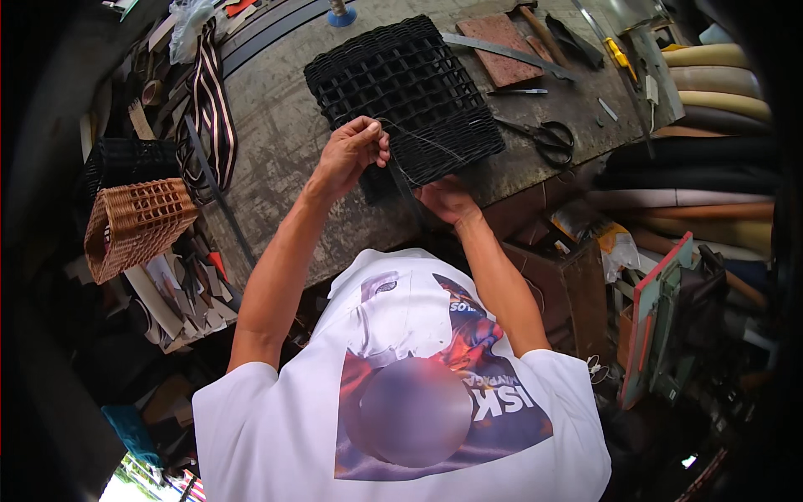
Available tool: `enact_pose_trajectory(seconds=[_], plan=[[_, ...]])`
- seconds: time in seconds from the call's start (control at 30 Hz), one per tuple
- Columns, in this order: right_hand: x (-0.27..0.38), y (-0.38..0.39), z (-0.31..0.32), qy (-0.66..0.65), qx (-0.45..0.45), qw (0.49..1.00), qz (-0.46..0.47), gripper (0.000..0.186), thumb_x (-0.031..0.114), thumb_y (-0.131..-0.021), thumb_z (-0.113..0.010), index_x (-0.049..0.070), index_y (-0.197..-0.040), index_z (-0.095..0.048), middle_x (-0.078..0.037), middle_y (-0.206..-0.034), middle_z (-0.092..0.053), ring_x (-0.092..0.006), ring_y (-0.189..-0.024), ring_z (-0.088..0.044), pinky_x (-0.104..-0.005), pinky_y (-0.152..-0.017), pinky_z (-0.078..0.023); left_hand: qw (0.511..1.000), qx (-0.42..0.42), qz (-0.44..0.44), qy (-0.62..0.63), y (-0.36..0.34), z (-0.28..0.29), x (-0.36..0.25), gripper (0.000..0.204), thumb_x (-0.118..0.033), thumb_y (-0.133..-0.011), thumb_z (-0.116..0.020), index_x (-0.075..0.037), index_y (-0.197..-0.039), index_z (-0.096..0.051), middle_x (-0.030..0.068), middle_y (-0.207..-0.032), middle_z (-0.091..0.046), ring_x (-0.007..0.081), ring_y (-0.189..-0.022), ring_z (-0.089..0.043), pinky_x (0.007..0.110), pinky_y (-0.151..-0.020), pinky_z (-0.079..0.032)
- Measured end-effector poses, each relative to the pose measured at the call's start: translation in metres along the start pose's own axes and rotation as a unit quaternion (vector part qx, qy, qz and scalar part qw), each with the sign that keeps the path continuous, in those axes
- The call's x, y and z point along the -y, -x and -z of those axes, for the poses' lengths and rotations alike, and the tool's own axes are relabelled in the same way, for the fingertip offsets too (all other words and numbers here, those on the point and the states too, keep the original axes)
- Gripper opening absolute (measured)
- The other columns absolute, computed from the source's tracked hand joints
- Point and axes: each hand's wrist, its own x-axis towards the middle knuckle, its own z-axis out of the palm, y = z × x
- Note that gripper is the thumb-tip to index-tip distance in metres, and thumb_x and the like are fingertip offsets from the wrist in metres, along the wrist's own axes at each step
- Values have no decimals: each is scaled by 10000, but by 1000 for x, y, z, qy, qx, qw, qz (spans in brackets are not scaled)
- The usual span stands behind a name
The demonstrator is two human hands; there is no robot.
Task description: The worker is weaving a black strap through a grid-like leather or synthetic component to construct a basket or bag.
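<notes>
The left hand is pinching a thin thread between thumb and fingers, and the thread is trailing to that hand's right across the near part of a black basket. The basket is lying on the table, mostly just beyond both hands. The right hand is reaching in at the basket's near edge; its fingers are partly hiding there, so I cannot tell whether they are gripping anything. Beyond the right hand and to its right, scissors are lying near the basket. Farther out, a ruler is resting across a reddish board. Well left of the left hand, a brown basket is sitting beside a striped cloth.
</notes>
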Motion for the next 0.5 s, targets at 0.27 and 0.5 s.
enact_pose_trajectory(seconds=[0.27,0.5], plan=[[29,-46,-32,38,240,969,-49,282,202,-971,-601,55,-1212,-613,-58,-1066,-668,-133,-904,-636,-286,-814,-516,1000,-10,3,5,1,-1,-2,140,-197,-1040,-541,-70,-993,-577,45,-853,-633,127,-717,-633,253,-629,-528],[23,-61,9,464,147,849,206,184,190,-983,-576,43,-1030,-675,-63,-909,-670,-146,-791,-612,-295,-741,-515,1000,-4,-19,10,3,-3,-1,163,-212,-1044,-534,-67,-984,-578,40,-842,-630,121,-717,-631,254,-629,-524]])
